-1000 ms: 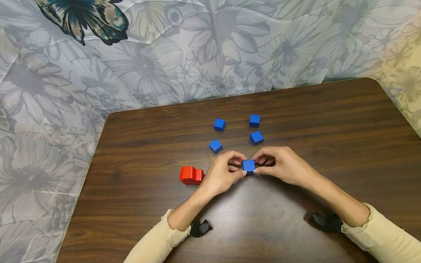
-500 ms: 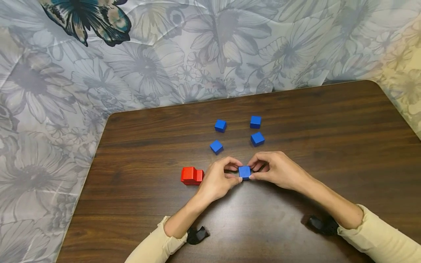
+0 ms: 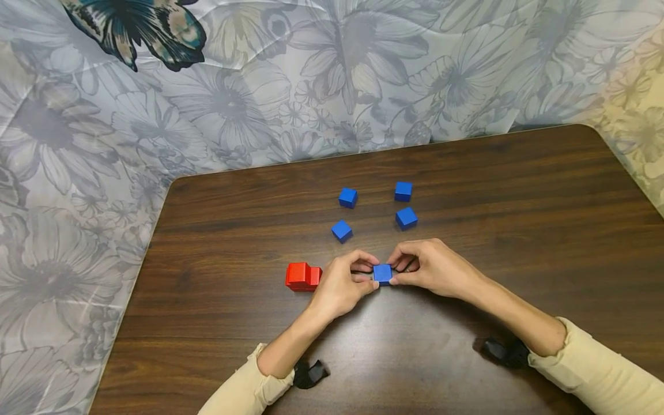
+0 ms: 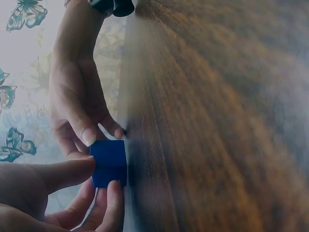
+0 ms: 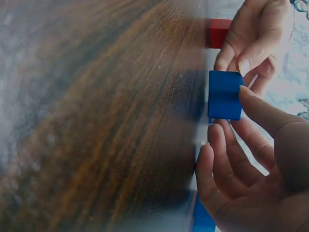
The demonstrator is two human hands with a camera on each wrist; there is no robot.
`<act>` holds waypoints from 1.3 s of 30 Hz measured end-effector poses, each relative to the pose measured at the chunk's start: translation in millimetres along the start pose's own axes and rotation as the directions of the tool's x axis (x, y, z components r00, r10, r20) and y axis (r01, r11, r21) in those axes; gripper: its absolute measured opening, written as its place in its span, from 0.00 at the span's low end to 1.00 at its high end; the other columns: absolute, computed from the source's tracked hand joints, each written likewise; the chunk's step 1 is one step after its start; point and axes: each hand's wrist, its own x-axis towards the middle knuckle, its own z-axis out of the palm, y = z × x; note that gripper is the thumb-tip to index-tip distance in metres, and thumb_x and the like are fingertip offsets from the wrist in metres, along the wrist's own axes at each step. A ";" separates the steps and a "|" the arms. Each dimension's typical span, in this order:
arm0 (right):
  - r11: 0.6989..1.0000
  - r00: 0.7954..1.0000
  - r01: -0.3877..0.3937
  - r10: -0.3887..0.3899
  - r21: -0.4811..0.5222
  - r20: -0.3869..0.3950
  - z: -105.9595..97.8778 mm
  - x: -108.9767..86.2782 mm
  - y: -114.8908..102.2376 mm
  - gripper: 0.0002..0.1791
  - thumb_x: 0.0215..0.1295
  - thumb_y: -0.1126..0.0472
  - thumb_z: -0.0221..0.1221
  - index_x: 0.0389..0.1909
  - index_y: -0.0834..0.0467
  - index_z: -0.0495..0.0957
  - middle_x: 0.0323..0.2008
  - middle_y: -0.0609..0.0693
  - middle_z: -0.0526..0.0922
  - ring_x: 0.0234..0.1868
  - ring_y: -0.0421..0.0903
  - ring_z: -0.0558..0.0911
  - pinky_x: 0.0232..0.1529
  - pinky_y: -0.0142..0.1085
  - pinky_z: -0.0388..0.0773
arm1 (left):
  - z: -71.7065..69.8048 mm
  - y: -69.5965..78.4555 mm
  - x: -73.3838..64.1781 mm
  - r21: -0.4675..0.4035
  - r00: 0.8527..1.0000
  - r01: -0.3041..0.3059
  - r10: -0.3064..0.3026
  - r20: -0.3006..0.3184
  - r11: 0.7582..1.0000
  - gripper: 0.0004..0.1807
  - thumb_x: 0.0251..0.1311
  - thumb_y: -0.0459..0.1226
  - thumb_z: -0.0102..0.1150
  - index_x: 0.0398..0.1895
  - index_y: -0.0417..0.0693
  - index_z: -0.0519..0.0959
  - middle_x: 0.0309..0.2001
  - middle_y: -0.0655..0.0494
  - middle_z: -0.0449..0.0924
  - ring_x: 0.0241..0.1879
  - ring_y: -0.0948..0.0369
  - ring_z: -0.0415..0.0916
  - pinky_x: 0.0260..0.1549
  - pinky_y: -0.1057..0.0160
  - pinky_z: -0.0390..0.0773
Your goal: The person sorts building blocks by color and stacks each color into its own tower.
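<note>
Both hands meet at one blue block (image 3: pixel 382 274) low over the brown table. My left hand (image 3: pixel 339 286) pinches its left side, thumb toward the front. From the other side my right hand (image 3: pixel 434 268) grips the same block with thumb and bent fingers. In the left wrist view the block (image 4: pixel 108 163) sits at or very near the tabletop; a gap beneath it is hard to judge. The right wrist view shows the block (image 5: pixel 225 95) between the thumbs and fingers of both hands. Just left of my left hand stand red blocks (image 3: pixel 298 276), partly hidden by that hand.
Beyond the hands lie several loose blue blocks: one at near left (image 3: pixel 342 231), one at far left (image 3: pixel 348 197), one at far right (image 3: pixel 403 191) and one at near right (image 3: pixel 406 218). The wooden table (image 3: pixel 218 230) ends at a flowered cloth (image 3: pixel 228 104) behind.
Both hands and the blue block have shifted a little left and toward the front. The red blocks and the loose blue blocks have stayed in place.
</note>
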 end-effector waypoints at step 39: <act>0.992 0.995 0.055 -0.064 -0.117 -0.071 -41.5 5.9 1.9 0.16 0.54 0.61 0.74 0.44 0.55 0.83 0.40 0.46 0.86 0.39 0.42 0.84 0.42 0.40 0.83 | 1.9 0.0 0.7 0.038 0.999 0.039 -0.039 -0.004 0.999 0.17 0.53 0.28 0.72 0.45 0.49 0.83 0.44 0.53 0.84 0.41 0.60 0.84 0.42 0.69 0.82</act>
